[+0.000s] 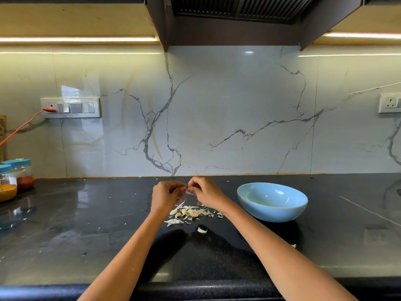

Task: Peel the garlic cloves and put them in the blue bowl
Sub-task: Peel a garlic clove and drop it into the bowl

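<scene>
head view: both hands meet above the middle of the tabletop (86, 213), toward its far edge. the left hand (166, 195) and right hand (205, 192) each pinch one small garlic clove (189, 190) between curled fingertips, so peeling looks underway. papery white skins and cloves (191, 213) lie heaped just below the hands on the glossy black stone. the blue bowl (272, 202), smooth, glazed and round, sits to the right and appears empty. next, probably strip the last skin and drop the clove in the bowl.
</scene>
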